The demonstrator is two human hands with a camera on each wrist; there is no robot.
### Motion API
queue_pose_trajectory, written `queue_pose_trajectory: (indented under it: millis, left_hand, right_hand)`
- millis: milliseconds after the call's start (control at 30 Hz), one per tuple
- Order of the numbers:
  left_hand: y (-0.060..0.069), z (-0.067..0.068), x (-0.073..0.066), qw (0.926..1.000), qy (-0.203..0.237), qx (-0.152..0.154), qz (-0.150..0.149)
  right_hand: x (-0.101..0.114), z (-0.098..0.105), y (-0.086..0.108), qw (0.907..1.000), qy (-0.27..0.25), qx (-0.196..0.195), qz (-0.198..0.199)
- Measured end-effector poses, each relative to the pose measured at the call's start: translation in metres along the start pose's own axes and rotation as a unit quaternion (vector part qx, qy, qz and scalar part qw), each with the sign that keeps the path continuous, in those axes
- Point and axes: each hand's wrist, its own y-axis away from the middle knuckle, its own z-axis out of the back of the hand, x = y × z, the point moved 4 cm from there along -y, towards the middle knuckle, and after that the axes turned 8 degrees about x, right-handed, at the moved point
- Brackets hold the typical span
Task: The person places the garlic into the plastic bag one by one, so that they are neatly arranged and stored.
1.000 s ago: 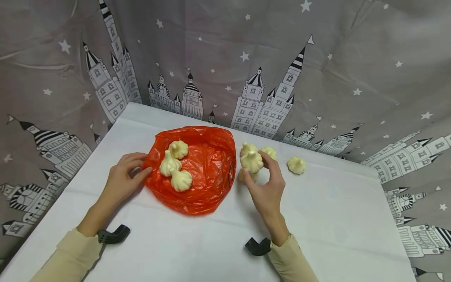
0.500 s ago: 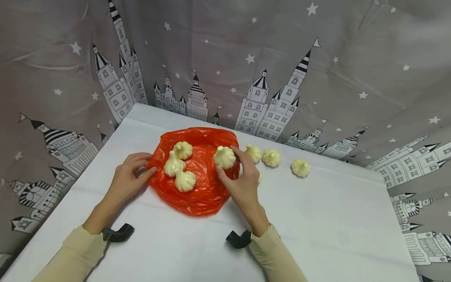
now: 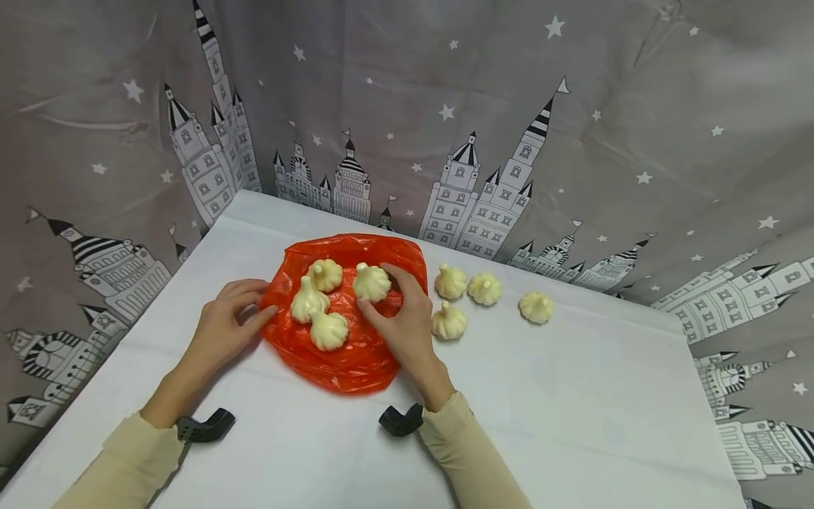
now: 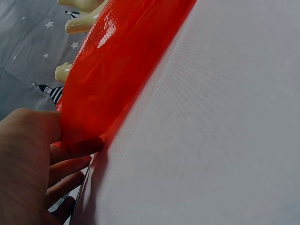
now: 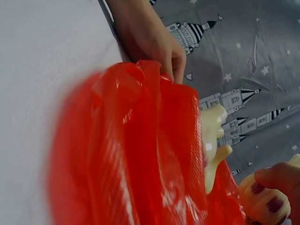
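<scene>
A red plastic bag point(image 3: 356, 375) lies spread open on the white table, and my left hand point(image 3: 225, 322) pinches its left rim. In the left wrist view the thumb and index finger of the left hand point(image 4: 33, 159) have the red plastic between them. My right hand point(image 3: 410, 329) holds a cream garlic bulb point(image 3: 372, 283) over the bag. The right wrist view shows purple marks on this garlic bulb point(image 5: 267, 204). Inside the bag, towards its left side, sit three more garlic bulbs, one at the back point(image 3: 326, 274), one in the middle point(image 3: 309, 300) and one in front point(image 3: 329, 331).
Several loose garlic bulbs stand right of the bag, one near its edge point(image 3: 449, 322) and the farthest off by itself point(image 3: 536, 307). A grey curtain point(image 3: 381, 92) with castles and stars hangs behind the white table point(image 3: 572, 410). Each wrist wears a black mount point(image 3: 206, 426).
My right hand has carried the garlic bulb left, from beside the bag to over it. The left hand keeps its grip on the rim.
</scene>
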Motion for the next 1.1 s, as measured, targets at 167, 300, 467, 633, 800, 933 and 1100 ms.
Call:
queue_pose_trajectory:
  millis: [167,300,467,633,800,933,1100]
  left_hand:
    - [0.001,-0.002,0.001,0.9999,-0.004,0.004,0.013]
    - [0.001,-0.003,0.001,0.9999,-0.005,0.005,0.013]
    - [0.001,-0.004,0.002,0.9998,-0.011,0.011,0.012]
    - [0.001,-0.004,0.001,0.9996,-0.014,0.015,0.021]
    - [0.001,-0.003,0.001,0.9995,-0.014,0.015,0.026]
    - [0.0,-0.002,0.002,0.9995,-0.011,0.016,0.024]
    - [0.0,-0.002,0.002,0.9995,-0.013,0.016,0.025]
  right_hand:
    - [-0.001,-0.012,-0.002,0.9996,0.0,0.028,-0.003]
    - [-0.002,-0.018,-0.003,0.9986,-0.001,0.052,-0.011]
    - [-0.007,-0.025,-0.003,0.9963,0.007,0.083,-0.02]
    - [-0.013,-0.031,-0.002,0.9927,0.027,0.114,-0.027]
    - [-0.014,-0.034,-0.001,0.9893,0.052,0.134,-0.026]
    - [-0.014,-0.034,-0.001,0.9889,0.058,0.134,-0.029]
    - [-0.012,-0.033,0.0,0.9884,0.07,0.13,-0.036]
